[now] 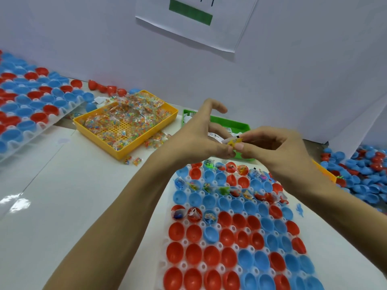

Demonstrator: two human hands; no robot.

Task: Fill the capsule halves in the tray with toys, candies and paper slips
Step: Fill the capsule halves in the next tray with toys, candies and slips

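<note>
- White tabletop (88, 206) carries the tray (201, 265) nearest, red and blue capsule halves (194, 253) mostly bare, far rows stuffed
- Above its far edge, left hand (196, 135) and right hand (278, 151) pinch one small packet (233, 141) together
- Open table lies left; yellow bin (125, 122) and green bin (230, 122) beyond

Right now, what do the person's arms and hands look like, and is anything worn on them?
Both forearms are bare, with no sleeves in view. The left hand and the right hand wear no gloves, rings, watch or bracelet that I can see. The fingers have short, unpainted nails.
</note>
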